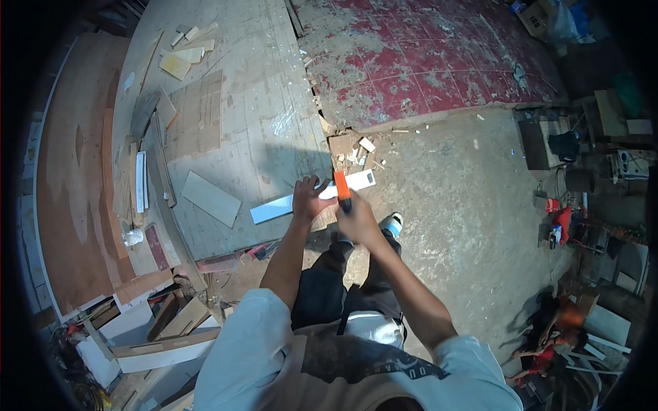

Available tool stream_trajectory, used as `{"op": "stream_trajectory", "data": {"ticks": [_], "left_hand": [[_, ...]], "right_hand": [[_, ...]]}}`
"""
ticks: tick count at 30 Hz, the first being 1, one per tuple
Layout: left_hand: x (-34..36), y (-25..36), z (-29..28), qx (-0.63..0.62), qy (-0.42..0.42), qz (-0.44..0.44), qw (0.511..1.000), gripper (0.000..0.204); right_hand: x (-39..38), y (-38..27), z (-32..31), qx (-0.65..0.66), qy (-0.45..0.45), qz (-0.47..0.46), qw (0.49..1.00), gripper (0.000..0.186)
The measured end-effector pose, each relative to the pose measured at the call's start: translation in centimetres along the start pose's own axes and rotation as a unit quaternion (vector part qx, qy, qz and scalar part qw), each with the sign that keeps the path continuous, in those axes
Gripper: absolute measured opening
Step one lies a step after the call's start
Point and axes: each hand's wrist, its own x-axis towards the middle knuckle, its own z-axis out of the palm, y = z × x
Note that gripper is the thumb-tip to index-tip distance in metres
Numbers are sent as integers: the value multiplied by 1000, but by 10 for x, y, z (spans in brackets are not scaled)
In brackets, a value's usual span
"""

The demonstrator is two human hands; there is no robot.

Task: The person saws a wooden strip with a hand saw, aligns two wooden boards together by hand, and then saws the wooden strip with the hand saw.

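A long white strip of board [273, 209] lies slantwise over the right edge of the worktable, its far right end jutting past the edge with a small dark rectangular cutout in it. My left hand [308, 199] grips the strip near its middle, fingers over the top. Just right of it, my right hand [358, 222] is closed around an orange-and-black hand tool [343, 185]. The tool's orange part stands up across the strip; its exact kind is not clear, and where it meets the strip is partly hidden by my hands.
The wooden worktable [274, 96] holds a loose pale panel [211, 198] and wood scraps [179, 61]. Offcuts [367, 144] litter the concrete floor beside its edge. A brown board [75, 185] lies far left; piled wood [164, 349] fills the lower left. Tools and clutter line the right side.
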Motion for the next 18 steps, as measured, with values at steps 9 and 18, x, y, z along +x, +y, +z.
{"op": "stream_trajectory", "data": {"ticks": [9, 18], "left_hand": [[4, 3, -8, -59, -44, -43, 996, 56], [114, 53, -341, -689, 304, 76, 654, 30]], "right_hand": [[-88, -31, -24, 8, -49, 45, 998, 34], [-94, -25, -12, 39, -19, -12, 999, 44]]}}
